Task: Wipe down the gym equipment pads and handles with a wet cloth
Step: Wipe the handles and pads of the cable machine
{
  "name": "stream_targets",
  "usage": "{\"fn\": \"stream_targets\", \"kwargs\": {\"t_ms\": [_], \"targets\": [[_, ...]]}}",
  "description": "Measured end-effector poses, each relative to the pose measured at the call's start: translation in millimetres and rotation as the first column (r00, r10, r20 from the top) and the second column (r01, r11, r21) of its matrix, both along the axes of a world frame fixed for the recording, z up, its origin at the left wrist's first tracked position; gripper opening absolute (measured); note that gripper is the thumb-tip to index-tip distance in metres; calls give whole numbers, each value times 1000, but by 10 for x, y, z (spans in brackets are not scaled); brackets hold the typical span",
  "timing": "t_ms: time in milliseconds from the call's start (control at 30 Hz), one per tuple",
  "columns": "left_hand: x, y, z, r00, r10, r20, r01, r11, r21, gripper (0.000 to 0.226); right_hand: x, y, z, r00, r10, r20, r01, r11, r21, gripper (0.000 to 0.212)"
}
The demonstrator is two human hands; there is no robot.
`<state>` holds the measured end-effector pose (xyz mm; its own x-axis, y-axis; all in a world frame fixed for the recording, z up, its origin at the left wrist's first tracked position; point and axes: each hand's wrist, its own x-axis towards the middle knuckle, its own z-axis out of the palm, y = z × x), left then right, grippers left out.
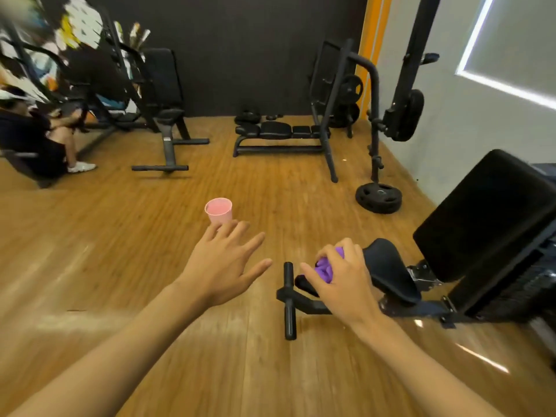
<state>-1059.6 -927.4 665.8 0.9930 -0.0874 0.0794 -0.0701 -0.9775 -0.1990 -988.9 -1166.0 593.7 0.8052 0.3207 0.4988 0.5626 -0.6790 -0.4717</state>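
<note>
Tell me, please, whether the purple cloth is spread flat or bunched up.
Bunched up: the purple cloth shows crumpled folds inside the gripping right hand.

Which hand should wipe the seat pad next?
The right hand: it grips the purple cloth at the seat pad; the left hand is open and empty, nearer the pink cup.

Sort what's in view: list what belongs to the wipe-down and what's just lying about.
For the job: purple cloth, gripped by the right hand; seat pad; back pad; front bar; pink cup on the floor, possibly the water, near the open left hand.

Lying about: weight plate on the floor; flat bench by the far wall; seated person at left.
</note>
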Motion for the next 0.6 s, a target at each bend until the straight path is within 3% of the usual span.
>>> {"fn": "stream_targets", "kwargs": {"t_ms": [400, 600], "targets": [[1621, 2741, -368, 979, 204, 19, -201, 976, -79, 74, 2033, 3138, -193, 962, 252, -104, -246, 967, 61, 46], [2594, 4073, -498, 973, 224, 59, -216, 969, -119, 73, 3144, 4513, -165, 953, 283, -113, -279, 959, 50, 42]]}}
